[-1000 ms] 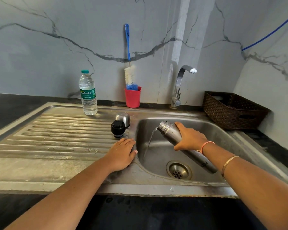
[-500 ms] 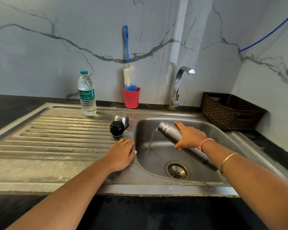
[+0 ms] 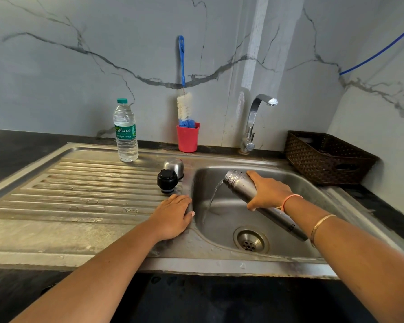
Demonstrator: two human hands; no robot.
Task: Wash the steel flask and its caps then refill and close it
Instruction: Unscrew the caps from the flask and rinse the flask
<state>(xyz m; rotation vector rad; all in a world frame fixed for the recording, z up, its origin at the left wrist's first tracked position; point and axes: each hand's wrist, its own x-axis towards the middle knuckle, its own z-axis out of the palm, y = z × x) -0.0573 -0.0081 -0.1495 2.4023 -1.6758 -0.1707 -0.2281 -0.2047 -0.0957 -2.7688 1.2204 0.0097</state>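
— Over the sink basin [image 3: 219,229], what is the right hand [image 3: 268,192] doing?
— It grips the steel flask [image 3: 239,184] round its upper body. The flask is tilted, mouth down and to the left, and a thin stream of water runs from it into the basin.
— And the left hand [image 3: 173,216]?
— Flat, fingers straight, resting on the rim between basin and drainboard [image 3: 79,187], holding nothing.
— The caps?
— On the drainboard just beyond the left hand: the black inner cap [image 3: 167,181] in front, the steel cap [image 3: 174,166] close behind.
— Anything else?
— A water bottle [image 3: 125,131] at the drainboard's back edge, and a bottle brush [image 3: 184,108] in a red cup [image 3: 187,138] near the tap [image 3: 254,117].
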